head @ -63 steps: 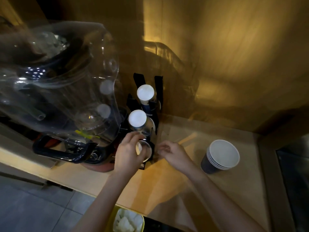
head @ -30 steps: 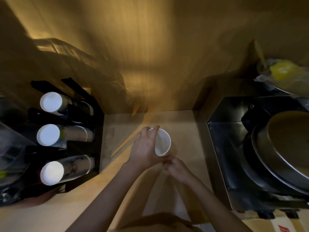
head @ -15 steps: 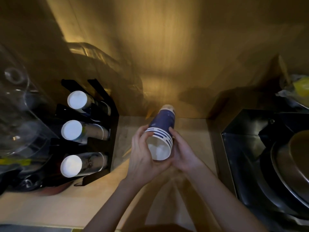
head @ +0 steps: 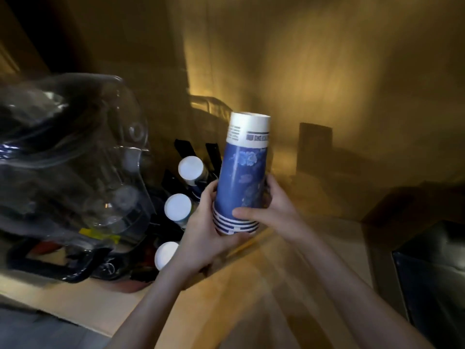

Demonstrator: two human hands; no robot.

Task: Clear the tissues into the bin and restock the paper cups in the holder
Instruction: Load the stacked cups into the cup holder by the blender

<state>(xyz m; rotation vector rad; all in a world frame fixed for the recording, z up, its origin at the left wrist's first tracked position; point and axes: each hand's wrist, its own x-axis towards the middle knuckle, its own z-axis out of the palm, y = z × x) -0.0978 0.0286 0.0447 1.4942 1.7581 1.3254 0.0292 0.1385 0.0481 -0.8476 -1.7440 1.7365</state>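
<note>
Dim wooden counter [head: 246,285], amber wall behind. Clear water jug [head: 70,167] at 9 o'clock. Black cup holder [head: 186,152] just right of it, three white cup ends showing. Centre: stack of blue paper cups [head: 242,172] held upside-down, near vertical, left hand [head: 203,238] wrapped around the rims, right hand [head: 274,210] closed on the side.

Two bare forearms, no sleeves in view, ending in left hand [head: 201,244] and right hand [head: 276,210]; no gloves, rings, watch or wristband visible; fingers [head: 241,212] slender, nails short and unpainted.
</note>
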